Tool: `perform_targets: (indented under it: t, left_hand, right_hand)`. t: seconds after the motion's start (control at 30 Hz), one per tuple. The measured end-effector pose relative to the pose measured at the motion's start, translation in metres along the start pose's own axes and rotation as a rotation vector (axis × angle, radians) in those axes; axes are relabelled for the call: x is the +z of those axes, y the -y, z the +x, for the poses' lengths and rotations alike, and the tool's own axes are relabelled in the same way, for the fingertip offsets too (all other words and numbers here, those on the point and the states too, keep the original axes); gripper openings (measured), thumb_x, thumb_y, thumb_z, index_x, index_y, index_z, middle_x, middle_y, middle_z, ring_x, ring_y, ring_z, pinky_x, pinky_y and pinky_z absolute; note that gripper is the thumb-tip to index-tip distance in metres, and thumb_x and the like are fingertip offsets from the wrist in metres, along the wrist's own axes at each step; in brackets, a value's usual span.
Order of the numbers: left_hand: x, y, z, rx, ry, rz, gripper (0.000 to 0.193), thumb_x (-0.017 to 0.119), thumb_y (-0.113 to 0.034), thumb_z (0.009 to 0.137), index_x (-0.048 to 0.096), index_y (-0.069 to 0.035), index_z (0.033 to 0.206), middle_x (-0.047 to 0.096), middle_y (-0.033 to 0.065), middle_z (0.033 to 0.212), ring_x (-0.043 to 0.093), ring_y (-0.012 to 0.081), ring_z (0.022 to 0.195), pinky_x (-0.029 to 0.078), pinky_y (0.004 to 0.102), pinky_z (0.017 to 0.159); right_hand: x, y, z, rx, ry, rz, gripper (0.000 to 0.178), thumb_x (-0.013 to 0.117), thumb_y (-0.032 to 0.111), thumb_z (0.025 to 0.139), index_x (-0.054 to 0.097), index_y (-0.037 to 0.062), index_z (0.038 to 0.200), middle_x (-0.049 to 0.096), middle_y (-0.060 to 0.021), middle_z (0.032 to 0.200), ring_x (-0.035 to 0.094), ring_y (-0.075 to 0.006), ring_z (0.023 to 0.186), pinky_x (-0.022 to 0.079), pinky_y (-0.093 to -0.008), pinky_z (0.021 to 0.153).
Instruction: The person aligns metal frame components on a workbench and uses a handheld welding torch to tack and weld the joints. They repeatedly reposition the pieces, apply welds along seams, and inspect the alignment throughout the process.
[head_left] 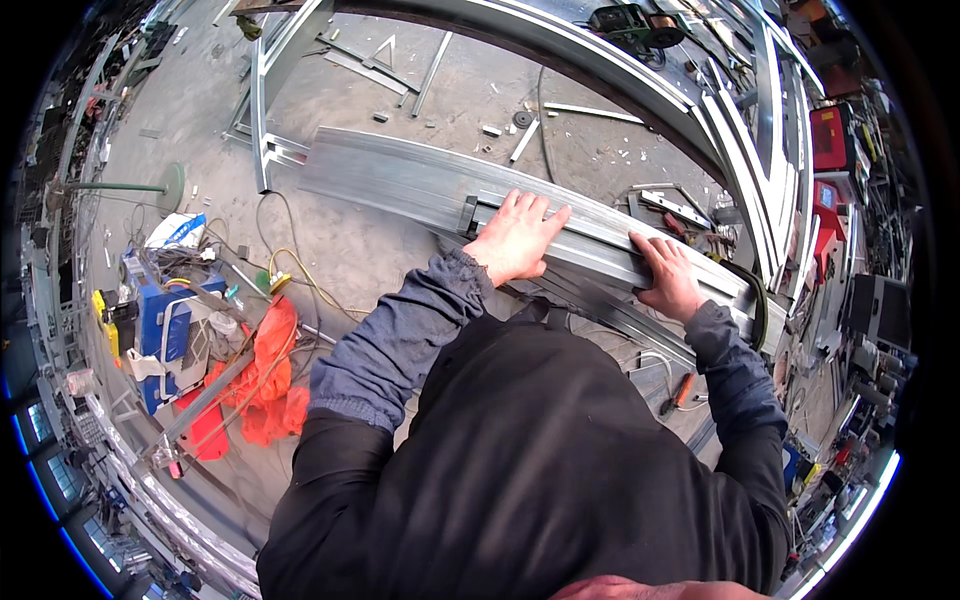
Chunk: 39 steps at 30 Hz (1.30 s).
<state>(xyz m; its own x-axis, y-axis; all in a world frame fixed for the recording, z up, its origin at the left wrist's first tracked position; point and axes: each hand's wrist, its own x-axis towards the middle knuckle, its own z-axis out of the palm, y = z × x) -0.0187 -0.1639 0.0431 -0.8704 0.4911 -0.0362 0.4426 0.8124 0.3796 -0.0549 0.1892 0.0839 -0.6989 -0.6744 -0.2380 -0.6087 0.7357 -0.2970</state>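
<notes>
A long silvery metal profile lies slanting across in front of me, from upper left to lower right. On it rests a narrower channel-shaped metal profile, its dark end showing at the left. My left hand is laid across the narrower profile near that end, fingers over the far side and thumb towards me. Further right, my right hand grips the same piece, fingertips on top and thumb at the near edge. The undersides of both hands are hidden.
A large metal frame curves around the far and right sides. On the floor at left are a blue box and orange cloth. An orange-handled tool lies near my right forearm. Metal offcuts and cables are scattered beyond.
</notes>
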Motion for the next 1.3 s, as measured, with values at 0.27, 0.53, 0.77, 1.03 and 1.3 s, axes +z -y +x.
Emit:
perform_targets:
  t: [0.27, 0.53, 0.77, 1.03, 1.3]
  left_hand:
    - [-0.037, 0.006, 0.020, 0.027, -0.098, -0.099, 0.083, 0.088, -0.035, 0.075, 0.063, -0.012, 0.150, 0.062, 0.0132, 0.132, 0.058, 0.0351, 0.130, 0.048, 0.0489, 0.116]
    - [-0.118, 0.117, 0.015, -0.109, -0.127, 0.165, 0.082, 0.082, -0.027, 0.075, 0.060, -0.014, 0.153, 0.061, 0.0144, 0.139, 0.056, 0.0362, 0.136, 0.046, 0.0485, 0.119]
    - [-0.113, 0.243, -0.072, -0.265, -0.023, 0.152, 0.081, 0.082, -0.017, 0.067, 0.063, -0.010, 0.146, 0.061, 0.0160, 0.131, 0.059, 0.0390, 0.132, 0.051, 0.0490, 0.113]
    - [-0.089, 0.305, -0.160, -0.424, 0.027, 0.133, 0.082, 0.086, -0.016, 0.064, 0.063, -0.013, 0.143, 0.060, 0.0129, 0.128, 0.059, 0.0387, 0.127, 0.050, 0.0508, 0.111]
    - [-0.083, 0.305, -0.166, -0.476, 0.190, 0.257, 0.094, 0.090, -0.016, 0.066, 0.054, -0.012, 0.153, 0.058, 0.0147, 0.138, 0.057, 0.0393, 0.135, 0.048, 0.0533, 0.114]
  right_hand:
    - [-0.061, 0.010, 0.008, -0.002, -0.014, -0.020, 0.106, 0.085, 0.013, 0.066, 0.048, 0.0141, 0.165, 0.063, -0.0138, 0.122, 0.061, -0.0384, 0.124, 0.047, -0.0481, 0.117]
    - [-0.077, 0.054, 0.143, -0.058, -0.137, -0.039, 0.097, 0.079, 0.013, 0.073, 0.048, 0.0176, 0.165, 0.064, -0.0160, 0.127, 0.062, -0.0388, 0.125, 0.050, -0.0501, 0.109]
    - [-0.014, 0.141, 0.294, -0.187, 0.005, -0.053, 0.092, 0.085, 0.020, 0.078, 0.051, 0.0196, 0.164, 0.067, -0.0141, 0.136, 0.063, -0.0349, 0.134, 0.049, -0.0512, 0.115]
    - [0.054, 0.206, 0.371, -0.329, 0.097, -0.007, 0.098, 0.086, 0.017, 0.075, 0.049, 0.0207, 0.166, 0.066, -0.0137, 0.138, 0.061, -0.0354, 0.135, 0.049, -0.0502, 0.114]
    - [0.074, 0.215, 0.373, -0.375, 0.145, -0.020, 0.105, 0.096, 0.040, 0.078, 0.046, 0.0151, 0.167, 0.064, -0.0138, 0.142, 0.061, -0.0341, 0.135, 0.050, -0.0492, 0.113]
